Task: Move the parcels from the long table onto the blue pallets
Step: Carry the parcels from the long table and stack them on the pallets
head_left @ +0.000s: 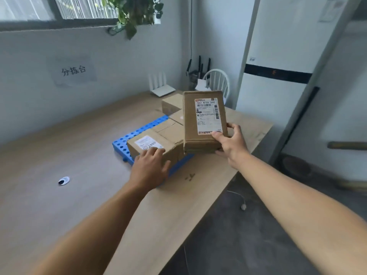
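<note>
On the blue pallet point(137, 131) | left hand point(149, 169) lies flat on a low cardboard box point(158, 140) | right hand point(230, 144) grips a taller labelled box point(204, 120) beside it, tilted up

Centre frame, a right hand point(230, 143) grips a labelled cardboard parcel point(204, 120) above a blue pallet point(127, 139) on a wooden table point(59, 175); the left hand point(150, 167) rests on another parcel point(153, 144).
</note>
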